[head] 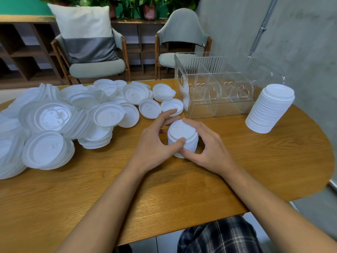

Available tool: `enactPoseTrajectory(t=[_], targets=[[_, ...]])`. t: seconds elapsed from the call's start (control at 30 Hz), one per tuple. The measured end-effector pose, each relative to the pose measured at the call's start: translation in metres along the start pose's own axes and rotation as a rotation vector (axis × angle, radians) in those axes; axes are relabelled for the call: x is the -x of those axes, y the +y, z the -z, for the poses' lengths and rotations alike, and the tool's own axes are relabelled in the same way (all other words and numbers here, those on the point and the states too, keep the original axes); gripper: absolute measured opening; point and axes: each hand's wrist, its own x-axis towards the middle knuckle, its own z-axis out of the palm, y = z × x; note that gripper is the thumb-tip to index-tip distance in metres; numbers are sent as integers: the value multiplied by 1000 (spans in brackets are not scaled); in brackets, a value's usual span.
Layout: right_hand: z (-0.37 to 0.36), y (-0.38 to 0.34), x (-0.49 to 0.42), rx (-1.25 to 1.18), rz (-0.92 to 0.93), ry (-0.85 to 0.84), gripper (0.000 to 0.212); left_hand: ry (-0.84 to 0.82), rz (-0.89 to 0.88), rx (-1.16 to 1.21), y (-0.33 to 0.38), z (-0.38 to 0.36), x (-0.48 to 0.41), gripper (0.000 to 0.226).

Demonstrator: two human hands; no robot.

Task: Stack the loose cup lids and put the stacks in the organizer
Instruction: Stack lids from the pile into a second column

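Observation:
A short stack of white cup lids (182,133) stands on the wooden table (127,189) in the middle. My left hand (156,143) curls round its left side, thumb against the front. My right hand (209,147) grips its right side, fingers over the top edge. Many loose white lids (73,114) lie heaped across the table's left half. The clear ribbed organizer (218,84) with divided compartments stands behind the stack, to the right, with no lids in it. A tall finished stack of lids (269,108) leans beside the organizer's right end.
Two chairs (94,68) stand behind the table, one with a cushion. A grey wall runs along the right. The table's rounded right edge (324,161) lies beyond the tall stack. Bare wood stretches in front of my hands.

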Motion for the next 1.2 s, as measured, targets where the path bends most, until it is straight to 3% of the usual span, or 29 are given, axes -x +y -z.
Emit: enactPoseTrajectory(t=[0.17,0.4,1.2], targets=[[1,1,0,11,-28,-12,77,127,1,42,-2,-10,-2,77],[2,2,0,-4,-42,-30,82,60,-6,86,-4,-9,-2,76],[-3,12,1,-13,-16,-45,96,76,13,-3,-4,-22,1,66]])
